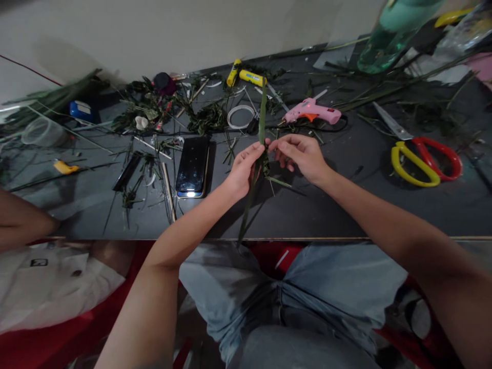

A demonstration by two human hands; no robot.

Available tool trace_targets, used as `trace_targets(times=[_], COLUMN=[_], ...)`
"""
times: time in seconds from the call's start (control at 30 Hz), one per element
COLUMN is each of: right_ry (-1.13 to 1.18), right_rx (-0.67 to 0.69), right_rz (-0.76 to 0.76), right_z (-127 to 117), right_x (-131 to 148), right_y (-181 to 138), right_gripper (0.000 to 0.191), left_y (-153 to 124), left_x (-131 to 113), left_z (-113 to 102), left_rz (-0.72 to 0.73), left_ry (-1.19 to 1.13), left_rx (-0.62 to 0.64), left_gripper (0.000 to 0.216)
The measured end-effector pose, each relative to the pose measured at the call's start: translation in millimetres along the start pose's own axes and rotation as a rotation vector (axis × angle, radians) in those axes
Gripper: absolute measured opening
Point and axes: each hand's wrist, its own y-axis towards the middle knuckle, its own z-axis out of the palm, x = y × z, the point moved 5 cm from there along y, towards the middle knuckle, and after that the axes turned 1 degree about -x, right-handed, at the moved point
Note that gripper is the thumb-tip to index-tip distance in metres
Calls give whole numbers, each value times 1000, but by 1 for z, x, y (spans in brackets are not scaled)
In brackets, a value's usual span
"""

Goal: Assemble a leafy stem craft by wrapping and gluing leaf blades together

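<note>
Above the dark table [346, 205], both hands meet on a long green leaf strip [263, 115]. The strip runs from near the pink glue gun down past the table's front edge. My left hand [244, 171] is closed around its middle. My right hand [302, 156] pinches the strip just right of the left fingertips. A small side blade [279, 181] sticks out to the right below the hands.
A pink glue gun [313, 111], red and yellow scissors [425, 159], a black phone [192, 166], a wire coil [240, 116], yellow glue tubes [251, 78] and scattered stems lie on the table. A green bottle [388, 36] stands at the back right. Another person's arm [21, 220] rests at left.
</note>
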Motion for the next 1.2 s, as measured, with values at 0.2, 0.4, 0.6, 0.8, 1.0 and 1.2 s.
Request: trace_targets(times=[0.2, 0.4, 0.6, 0.8, 1.0, 1.2], right_ry=[-116, -187, -106, -192, -218, -630], right_rx=[82, -4, -28, 29, 26, -437], right_rz=[79, 29, 28, -110, -60, -412], right_z=[9, -2, -5, -6, -11, -39], right_x=[-8, -3, -4, -1, -13, 7], right_y=[-5, 0, 5, 6, 11, 3], right_gripper=[57, 61, 53, 48, 53, 48], left_y=[-1, -2, -4, 2, 3, 0], left_x=[1, 4, 5, 3, 6, 5], left_z=[4, 8, 9, -2, -2, -2], left_rz=[-31, -4, 17, -21, -83, -170], left_ry=[-75, -20, 68, 154, 65, -19], left_rx=[28, 87, 64, 112, 52, 6], left_gripper=[26, 21, 10, 17, 18, 14])
